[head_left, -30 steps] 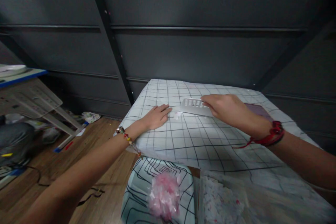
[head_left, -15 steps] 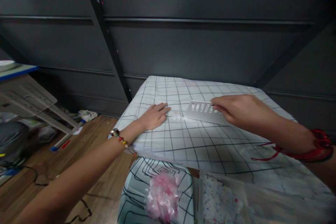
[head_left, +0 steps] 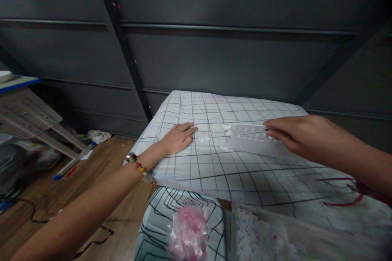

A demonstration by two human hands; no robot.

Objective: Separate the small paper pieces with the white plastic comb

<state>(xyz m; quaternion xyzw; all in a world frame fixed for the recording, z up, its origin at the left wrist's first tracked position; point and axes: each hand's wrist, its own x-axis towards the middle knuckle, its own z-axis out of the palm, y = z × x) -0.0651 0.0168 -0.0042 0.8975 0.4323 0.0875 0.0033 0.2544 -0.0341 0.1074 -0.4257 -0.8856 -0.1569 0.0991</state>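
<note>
My left hand (head_left: pixel 179 138) lies flat on the white grid-patterned cloth (head_left: pixel 211 173), fingers stretched out and holding nothing. Just right of its fingertips are small whitish bits (head_left: pixel 203 137) on the cloth. My right hand (head_left: pixel 294 132) pinches the upper edge of a white slotted plastic basket (head_left: pixel 249 142), which is tilted with its side toward me. More small white scraps (head_left: pixel 226 127) lie by the basket's left end. The basket's right end is partly hidden behind my right hand.
Below the cloth's near edge stands a stool with a patterned light-blue cover (head_left: pixel 153 216), bearing a clear bag of pink pieces (head_left: pixel 189 232). Beside it is a container of pale scraps (head_left: pixel 254 232). A dark panelled wall (head_left: pixel 220 61) rises behind. A desk (head_left: pixel 27 106) stands left.
My right hand has moved right with the basket, baring white scraps at its left end. My left hand stays flat in nearly the same place.
</note>
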